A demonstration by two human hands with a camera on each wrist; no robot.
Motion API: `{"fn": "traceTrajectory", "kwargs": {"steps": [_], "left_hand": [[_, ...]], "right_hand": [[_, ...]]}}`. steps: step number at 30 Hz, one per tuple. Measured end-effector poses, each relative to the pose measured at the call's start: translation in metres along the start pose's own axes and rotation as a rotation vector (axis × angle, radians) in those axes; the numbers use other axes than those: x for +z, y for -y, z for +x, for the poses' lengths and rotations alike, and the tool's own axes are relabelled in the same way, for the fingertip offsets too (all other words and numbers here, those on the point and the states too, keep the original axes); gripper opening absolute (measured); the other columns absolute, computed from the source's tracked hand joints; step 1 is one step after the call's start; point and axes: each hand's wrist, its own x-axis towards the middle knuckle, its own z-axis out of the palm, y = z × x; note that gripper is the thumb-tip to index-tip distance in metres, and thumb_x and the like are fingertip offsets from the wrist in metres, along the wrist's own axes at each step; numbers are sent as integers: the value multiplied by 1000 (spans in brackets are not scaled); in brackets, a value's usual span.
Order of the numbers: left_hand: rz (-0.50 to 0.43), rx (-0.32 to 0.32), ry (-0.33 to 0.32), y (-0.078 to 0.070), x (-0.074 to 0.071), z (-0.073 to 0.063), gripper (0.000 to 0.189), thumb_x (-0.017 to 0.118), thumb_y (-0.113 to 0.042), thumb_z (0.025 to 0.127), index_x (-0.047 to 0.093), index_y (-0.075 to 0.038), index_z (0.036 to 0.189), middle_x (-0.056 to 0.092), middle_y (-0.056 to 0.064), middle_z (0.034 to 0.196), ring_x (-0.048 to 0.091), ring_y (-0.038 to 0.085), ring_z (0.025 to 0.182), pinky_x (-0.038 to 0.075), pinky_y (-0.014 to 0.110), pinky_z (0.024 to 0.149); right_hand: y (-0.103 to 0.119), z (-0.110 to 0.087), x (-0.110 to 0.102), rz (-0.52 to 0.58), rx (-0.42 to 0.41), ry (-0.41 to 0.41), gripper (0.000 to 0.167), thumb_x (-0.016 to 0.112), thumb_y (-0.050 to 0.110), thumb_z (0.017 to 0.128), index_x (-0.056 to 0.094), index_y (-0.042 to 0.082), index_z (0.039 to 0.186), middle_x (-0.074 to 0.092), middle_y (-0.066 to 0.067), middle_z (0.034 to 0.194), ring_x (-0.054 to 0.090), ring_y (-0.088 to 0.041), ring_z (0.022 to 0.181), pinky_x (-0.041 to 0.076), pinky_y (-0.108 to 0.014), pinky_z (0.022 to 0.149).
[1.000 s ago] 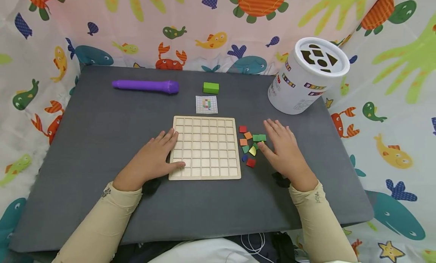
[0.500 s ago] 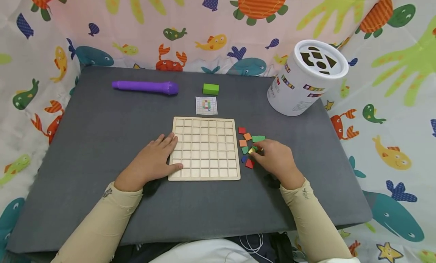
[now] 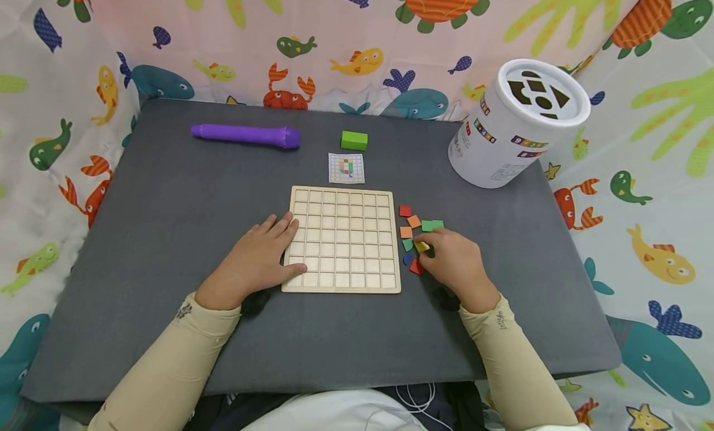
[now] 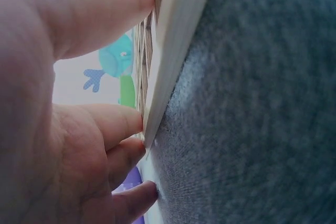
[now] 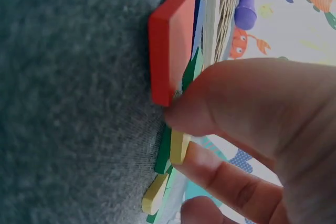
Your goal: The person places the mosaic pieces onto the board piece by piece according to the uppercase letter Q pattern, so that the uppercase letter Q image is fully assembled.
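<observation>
A pale wooden grid board (image 3: 343,240) lies at the middle of the table. My left hand (image 3: 251,260) rests along its left edge, fingers spread and thumb over the lower left corner. To the right of the board, my right hand (image 3: 454,260) pinches a yellow block (image 5: 179,148) between thumb and finger, low over the loose pieces. Around it lie a red block (image 5: 170,45), a blue piece (image 3: 409,258), green pieces (image 3: 432,225) and orange squares (image 3: 406,232). A second yellow block (image 5: 155,192) shows in the right wrist view, beyond the fingertips.
Behind the board are a small patterned card (image 3: 346,168) and a green block (image 3: 354,141). A purple stick (image 3: 245,136) lies at the back left of the grey table (image 3: 184,189). A white bucket (image 3: 515,127) with shaped lid holes stands at the back right.
My right hand has come left and down from its spread pose and its thumb and finger have taken hold of the yellow block. The left hand stays on the board. The head view has shifted slightly.
</observation>
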Motion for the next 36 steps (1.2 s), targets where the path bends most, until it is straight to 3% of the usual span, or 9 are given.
{"fn": "traceTrajectory", "kwargs": {"steps": [12, 16, 20, 24, 29, 36], "left_hand": [[-1, 9, -7, 1, -2, -4, 94, 67, -54, 102, 27, 1, 168, 20, 21, 174, 20, 50, 157, 22, 65, 124], [6, 16, -17, 2, 0, -3, 94, 67, -56, 102, 28, 1, 167, 21, 21, 174, 21, 50, 157, 24, 65, 123], [11, 21, -25, 1, 3, -1, 95, 66, -57, 102, 29, 1, 167, 20, 21, 174, 22, 50, 157, 25, 63, 124], [14, 8, -19, 3, 3, -1, 96, 66, -58, 101, 30, 1, 167, 20, 20, 174, 22, 50, 157, 25, 63, 124], [36, -5, -17, 1, 2, -2, 95, 67, -59, 100, 32, 0, 167, 23, 20, 174, 25, 49, 156, 27, 63, 123], [62, -14, -17, -1, -3, -6, 95, 66, -61, 100, 33, -2, 167, 23, 18, 174, 27, 47, 157, 28, 63, 123]], "right_hand": [[8, 2, -4, 43, -10, -5, 45, 73, 6, 81, 79, 13, 125, 75, -7, 118, 57, -19, 73, 43, -33, 50], [20, 11, -8, 16, -91, -8, 44, 74, 6, 80, 80, 12, 123, 76, -5, 111, 58, -18, 71, 40, -32, 48], [48, 34, -16, -28, -234, -10, 40, 78, 8, 82, 81, 13, 121, 77, -3, 113, 66, -19, 78, 47, -35, 50], [84, 74, -17, -42, -346, 47, 34, 77, 10, 86, 82, 16, 119, 76, -1, 116, 67, -17, 86, 52, -35, 56], [114, 117, -7, -41, -421, 134, 35, 70, 5, 87, 83, 15, 119, 75, 0, 116, 68, -17, 93, 56, -35, 66], [128, 143, 3, -74, -475, 199, 32, 73, 4, 90, 83, 13, 119, 76, -1, 121, 69, -22, 111, 59, -39, 88]]}}
